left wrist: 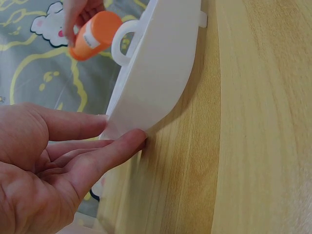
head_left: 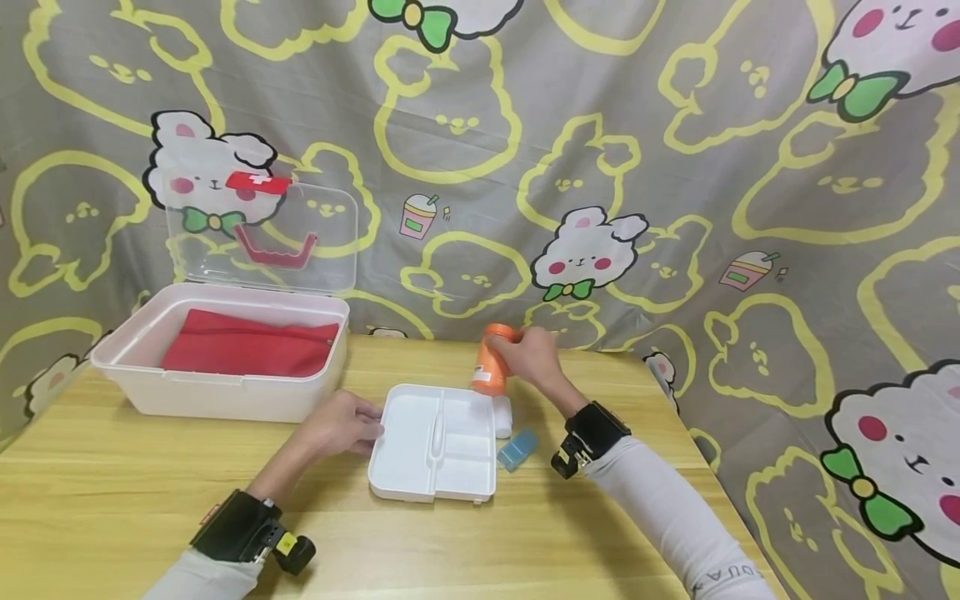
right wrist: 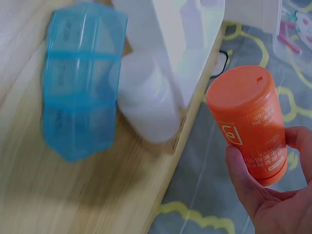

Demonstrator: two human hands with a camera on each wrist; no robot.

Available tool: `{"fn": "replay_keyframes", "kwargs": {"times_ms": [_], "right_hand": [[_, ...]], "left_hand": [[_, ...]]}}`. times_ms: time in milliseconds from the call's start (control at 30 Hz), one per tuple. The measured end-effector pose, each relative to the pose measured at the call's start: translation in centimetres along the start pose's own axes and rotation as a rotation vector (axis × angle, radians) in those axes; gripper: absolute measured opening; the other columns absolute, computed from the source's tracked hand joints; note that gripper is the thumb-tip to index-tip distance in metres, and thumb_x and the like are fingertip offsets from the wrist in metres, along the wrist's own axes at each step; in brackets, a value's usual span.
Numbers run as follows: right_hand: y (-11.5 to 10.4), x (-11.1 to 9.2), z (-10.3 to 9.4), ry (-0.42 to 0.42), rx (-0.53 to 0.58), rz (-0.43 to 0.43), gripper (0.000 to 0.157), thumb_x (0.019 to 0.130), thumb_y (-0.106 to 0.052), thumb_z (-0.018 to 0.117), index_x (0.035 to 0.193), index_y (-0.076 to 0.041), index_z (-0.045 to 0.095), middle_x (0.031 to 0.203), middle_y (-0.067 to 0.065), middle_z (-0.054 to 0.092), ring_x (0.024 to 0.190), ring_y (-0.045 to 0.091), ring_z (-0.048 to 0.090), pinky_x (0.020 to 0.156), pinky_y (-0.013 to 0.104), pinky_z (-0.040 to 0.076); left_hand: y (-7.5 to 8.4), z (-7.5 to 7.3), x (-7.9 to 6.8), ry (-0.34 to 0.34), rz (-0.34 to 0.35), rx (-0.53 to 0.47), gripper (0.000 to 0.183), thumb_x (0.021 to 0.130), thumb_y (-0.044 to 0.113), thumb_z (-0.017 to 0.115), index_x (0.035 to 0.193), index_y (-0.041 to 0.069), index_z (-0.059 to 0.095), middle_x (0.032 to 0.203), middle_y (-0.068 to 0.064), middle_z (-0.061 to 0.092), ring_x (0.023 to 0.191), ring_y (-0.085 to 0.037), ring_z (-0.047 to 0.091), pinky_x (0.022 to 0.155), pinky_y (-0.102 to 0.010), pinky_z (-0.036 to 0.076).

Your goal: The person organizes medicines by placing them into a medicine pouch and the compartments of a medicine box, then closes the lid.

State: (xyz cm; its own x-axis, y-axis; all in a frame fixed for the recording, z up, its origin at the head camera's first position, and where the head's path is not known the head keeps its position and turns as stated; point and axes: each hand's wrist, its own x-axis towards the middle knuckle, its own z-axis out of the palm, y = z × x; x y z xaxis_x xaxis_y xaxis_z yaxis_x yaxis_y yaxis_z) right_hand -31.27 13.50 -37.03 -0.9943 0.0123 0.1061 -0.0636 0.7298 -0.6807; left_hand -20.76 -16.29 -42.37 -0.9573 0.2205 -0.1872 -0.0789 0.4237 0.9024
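Observation:
My right hand (head_left: 534, 360) grips an orange bottle (right wrist: 248, 122) near one end, with thumb and fingers on either side. The bottle is held slightly tilted at the back right corner of a white divided tray (head_left: 405, 433) with a raised middle handle. My left hand (head_left: 347, 423) pinches the tray's left edge; in the left wrist view its fingertips (left wrist: 134, 136) lie against the tray's corner. Close by the tray's right side lie a small white bottle (right wrist: 148, 97) and a translucent blue pill box (right wrist: 83, 80) with several compartments.
At the back left stands a white box (head_left: 225, 396) with its clear lid (head_left: 322, 217) raised. A red zippered pouch (head_left: 247, 343) lies inside it. A patterned curtain (head_left: 480, 100) hangs right behind the wooden table (head_left: 360, 542).

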Motion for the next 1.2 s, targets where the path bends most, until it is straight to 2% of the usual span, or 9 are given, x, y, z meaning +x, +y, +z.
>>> {"fn": "replay_keyframes", "kwargs": {"times_ms": [267, 400, 500, 633, 767, 867, 1000, 1200], "right_hand": [[-2.2, -1.2, 0.8, -0.069, 0.098, -0.025, 0.043, 0.088, -0.049, 0.073, 0.081, -0.007, 0.070, 0.074, 0.006, 0.068, 0.062, 0.020, 0.066, 0.051, 0.026, 0.047], [-3.2, -1.8, 1.3, -0.109, 0.152, -0.059, 0.043, 0.088, -0.046, 0.073, 0.085, -0.003, 0.072, 0.074, 0.009, 0.070, 0.060, 0.022, 0.067, 0.050, 0.027, 0.049], [-3.9, -2.3, 1.7, -0.137, 0.159, -0.105, 0.046, 0.089, -0.044, 0.072, 0.102, 0.000, 0.072, 0.081, 0.011, 0.071, 0.062, 0.023, 0.069, 0.052, 0.028, 0.052], [-4.6, -3.2, 2.4, -0.172, 0.159, -0.145, 0.053, 0.091, -0.041, 0.071, 0.124, 0.000, 0.063, 0.091, 0.013, 0.070, 0.066, 0.026, 0.070, 0.055, 0.029, 0.055], [-5.4, -4.3, 3.1, -0.232, 0.190, -0.143, 0.052, 0.092, -0.039, 0.071, 0.125, -0.001, 0.061, 0.089, 0.012, 0.070, 0.067, 0.029, 0.071, 0.059, 0.034, 0.060], [-5.9, -5.0, 3.8, -0.267, 0.200, -0.163, 0.051, 0.092, -0.038, 0.072, 0.124, 0.000, 0.062, 0.088, 0.009, 0.071, 0.064, 0.024, 0.071, 0.058, 0.035, 0.061], [-6.4, -5.9, 4.7, -0.290, 0.183, -0.197, 0.047, 0.091, -0.038, 0.074, 0.118, -0.001, 0.065, 0.081, 0.006, 0.071, 0.058, 0.017, 0.068, 0.052, 0.028, 0.055], [-6.9, -6.9, 5.7, -0.308, 0.137, -0.183, 0.049, 0.088, -0.041, 0.077, 0.116, -0.004, 0.064, 0.074, 0.002, 0.070, 0.058, 0.018, 0.069, 0.049, 0.024, 0.050]], "left_hand": [[0.0, -0.1, 0.0, -0.006, 0.003, 0.002, 0.037, 0.091, -0.002, 0.068, 0.122, -0.021, 0.061, 0.108, -0.032, 0.072, 0.087, -0.037, 0.076, 0.073, -0.042, 0.064], [0.0, -0.1, 0.0, -0.008, 0.003, -0.009, 0.036, 0.091, -0.002, 0.067, 0.122, -0.021, 0.060, 0.108, -0.032, 0.072, 0.087, -0.037, 0.076, 0.073, -0.043, 0.064], [0.0, -0.2, 0.0, -0.011, 0.007, -0.011, 0.036, 0.091, -0.003, 0.067, 0.121, -0.022, 0.060, 0.108, -0.032, 0.071, 0.087, -0.037, 0.076, 0.074, -0.043, 0.064], [-0.1, -0.1, 0.1, -0.002, -0.005, -0.007, 0.035, 0.091, -0.002, 0.067, 0.121, -0.020, 0.062, 0.107, -0.031, 0.072, 0.087, -0.034, 0.077, 0.074, -0.042, 0.064], [-0.1, 0.0, 0.1, 0.000, -0.014, -0.006, 0.034, 0.091, -0.003, 0.067, 0.120, -0.019, 0.063, 0.106, -0.029, 0.073, 0.085, -0.032, 0.077, 0.073, -0.041, 0.064], [-0.1, 0.0, 0.1, -0.003, -0.014, -0.008, 0.032, 0.091, -0.003, 0.067, 0.119, -0.019, 0.064, 0.105, -0.029, 0.073, 0.085, -0.032, 0.077, 0.072, -0.040, 0.064], [-0.1, -0.1, 0.1, -0.017, -0.003, -0.028, 0.033, 0.091, -0.005, 0.066, 0.120, -0.020, 0.062, 0.106, -0.030, 0.073, 0.086, -0.032, 0.077, 0.072, -0.041, 0.064], [-0.2, -0.1, 0.1, -0.039, 0.015, -0.053, 0.035, 0.092, -0.006, 0.064, 0.122, -0.023, 0.059, 0.108, -0.032, 0.072, 0.086, -0.031, 0.076, 0.073, -0.041, 0.064]]}}
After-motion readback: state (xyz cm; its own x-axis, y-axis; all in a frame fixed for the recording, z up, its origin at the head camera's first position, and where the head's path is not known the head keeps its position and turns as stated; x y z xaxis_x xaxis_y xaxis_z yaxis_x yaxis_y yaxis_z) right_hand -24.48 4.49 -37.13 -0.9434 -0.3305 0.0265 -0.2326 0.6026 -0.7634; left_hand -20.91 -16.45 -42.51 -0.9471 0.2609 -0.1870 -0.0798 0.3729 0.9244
